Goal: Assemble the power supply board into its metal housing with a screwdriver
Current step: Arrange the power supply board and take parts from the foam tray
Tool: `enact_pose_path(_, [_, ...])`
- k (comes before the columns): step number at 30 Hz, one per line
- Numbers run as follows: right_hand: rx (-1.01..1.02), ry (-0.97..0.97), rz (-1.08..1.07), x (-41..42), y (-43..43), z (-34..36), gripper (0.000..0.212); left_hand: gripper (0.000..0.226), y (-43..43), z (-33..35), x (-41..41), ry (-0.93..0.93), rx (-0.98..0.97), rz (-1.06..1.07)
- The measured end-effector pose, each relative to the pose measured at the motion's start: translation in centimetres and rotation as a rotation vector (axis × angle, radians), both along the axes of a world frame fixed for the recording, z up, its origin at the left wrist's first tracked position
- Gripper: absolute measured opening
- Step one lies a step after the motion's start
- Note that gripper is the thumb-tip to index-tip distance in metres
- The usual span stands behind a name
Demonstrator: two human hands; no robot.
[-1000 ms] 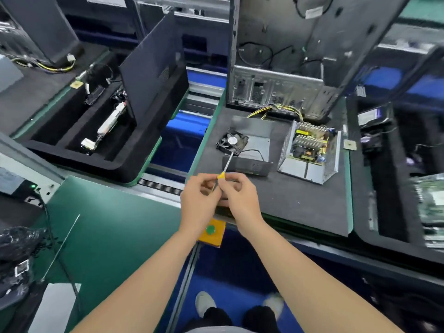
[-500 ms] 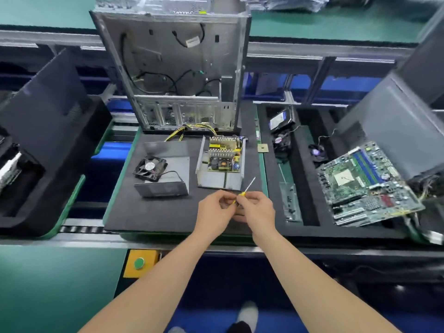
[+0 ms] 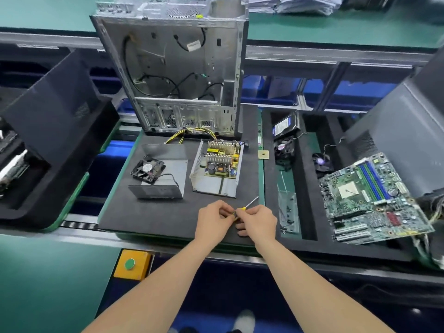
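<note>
The right hand (image 3: 258, 221) grips the small yellow-handled screwdriver (image 3: 244, 208), and the left hand (image 3: 212, 218) pinches its near end, low over the near edge of the worktop (image 3: 144, 212). The power supply board (image 3: 221, 162) lies in its open metal housing (image 3: 211, 186) just beyond. This looks like readying the tool. Next, the tip must reach a board screw squarely.

We are seeing an open computer case (image 3: 173, 68) standing at the far edge of the black foam mat (image 3: 149, 212). We are also looking at a motherboard (image 3: 370, 195) lying tilted over the right end of a black foam tray (image 3: 305, 188), with a hard drive (image 3: 284, 126) sitting in its far left corner.
</note>
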State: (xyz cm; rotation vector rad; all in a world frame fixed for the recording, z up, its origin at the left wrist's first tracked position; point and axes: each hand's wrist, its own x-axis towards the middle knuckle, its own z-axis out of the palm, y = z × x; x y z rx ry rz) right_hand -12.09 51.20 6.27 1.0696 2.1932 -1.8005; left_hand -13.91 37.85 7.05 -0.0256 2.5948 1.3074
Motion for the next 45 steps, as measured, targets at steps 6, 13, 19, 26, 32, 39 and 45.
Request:
enact_pose_path(6, [0.067,0.044,-0.022,-0.2,0.1,0.5,0.026,0.007,-0.3,0.9,0.1,0.038,-0.002,0.032])
enact_pose_path(13, [0.346,0.448,0.059,-3.0,-0.6,4.6,0.015,0.022,-4.8,4.0,-1.5,0.439,-0.160,0.104])
enact_pose_path(19, [0.566,0.450,0.127,-7.0,-2.6,6.5,0.031,0.030,-11.0,4.0,-4.0,0.513,-0.404,0.058])
enact_pose_path(26, [0.364,0.225,0.043,-11.0,-3.5,4.6,0.049,0.011,-14.8,2.3,-7.4,0.446,-0.291,-0.134])
enact_pose_path(32, [0.424,0.137,-0.092,-13.5,-4.5,3.1,0.039,0.015,-17.1,2.1,-10.6,0.558,-0.204,-0.210])
enact_pose_path(39, [0.419,0.127,-0.113,-14.4,-5.1,2.5,0.030,0.018,-19.3,2.0,-14.1,0.612,-0.167,-0.255])
enact_pose_path(45, [0.332,0.122,-0.066,-14.9,-5.4,2.4,0.025,0.016,-20.1,2.3,-16.2,0.552,-0.168,-0.269])
